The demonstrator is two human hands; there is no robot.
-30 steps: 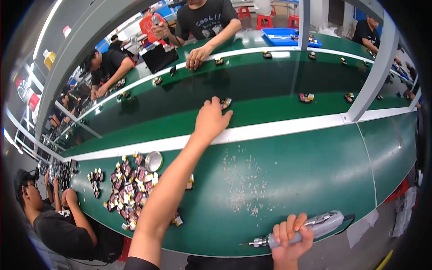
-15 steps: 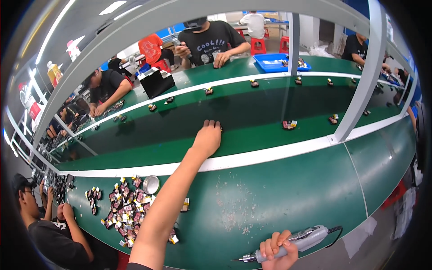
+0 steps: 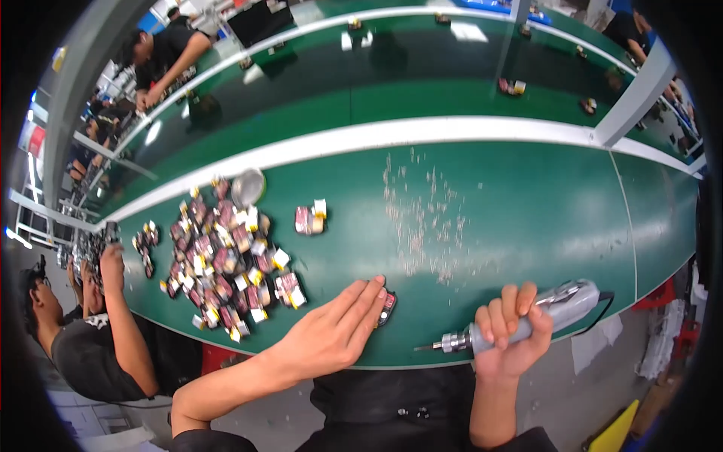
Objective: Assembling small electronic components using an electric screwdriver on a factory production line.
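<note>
My right hand (image 3: pixel 514 335) is wrapped around a grey electric screwdriver (image 3: pixel 568 303) near the table's front edge, its bit pointing left. The bit tip is a short way from a small black-and-red part (image 3: pixel 387 307) lying on the green table. My left hand (image 3: pixel 339 328) is closed at that part, fingers pressed together over its left side, hiding much of it. Left of my left hand lies a heap of similar parts (image 3: pixel 226 264) with white and yellow pieces on them. One more part (image 3: pixel 309 218) sits apart from the heap.
Many tiny pale screw-like bits (image 3: pixel 425 226) are spread on the tabletop. A round metal tin (image 3: pixel 248 187) leans by the heap. Behind a white rail (image 3: pixel 422 132) runs a belt (image 3: pixel 407 98) with spaced parts. A co-worker (image 3: pixel 98 343) works at the left; a grey post (image 3: pixel 640 98) stands right.
My left hand has come back from the belt to the near table edge, with a part at its fingers. My right hand keeps the screwdriver. The view has tilted downward.
</note>
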